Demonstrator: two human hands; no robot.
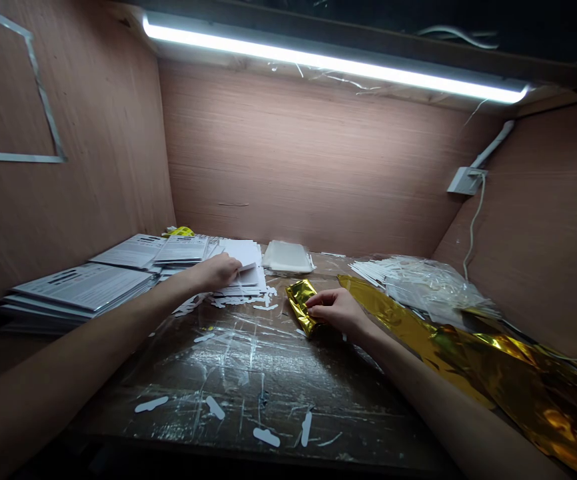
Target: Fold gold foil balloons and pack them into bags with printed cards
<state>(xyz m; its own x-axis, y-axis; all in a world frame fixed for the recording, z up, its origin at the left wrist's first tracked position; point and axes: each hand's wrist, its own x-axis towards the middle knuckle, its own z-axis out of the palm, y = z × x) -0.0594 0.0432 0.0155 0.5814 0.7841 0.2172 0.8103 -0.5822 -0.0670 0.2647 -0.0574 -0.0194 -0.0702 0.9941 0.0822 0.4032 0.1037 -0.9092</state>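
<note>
My left hand [222, 270] reaches to the back of the table and pinches the edge of a white card [249, 267], lifting it a little off the stack of white cards [241, 250]. Farther right, my right hand [336, 308] has its fingers closed on a folded packet of gold foil [299, 300], which rests on the table. Behind that hand and forearm lies a long sheet of gold foil [398, 310], running to the lower right corner. Small white paper scraps [267, 300] lie by the card stack.
Piles of printed sheets [83, 287] stand at the left. A stack of clear plastic sleeves [287, 257] sits at the back; a plastic bag with white strips [418, 283] lies at the right. Cut-outs [266, 437] dot the front edge. Wooden walls and a lit tube [333, 63] enclose the table.
</note>
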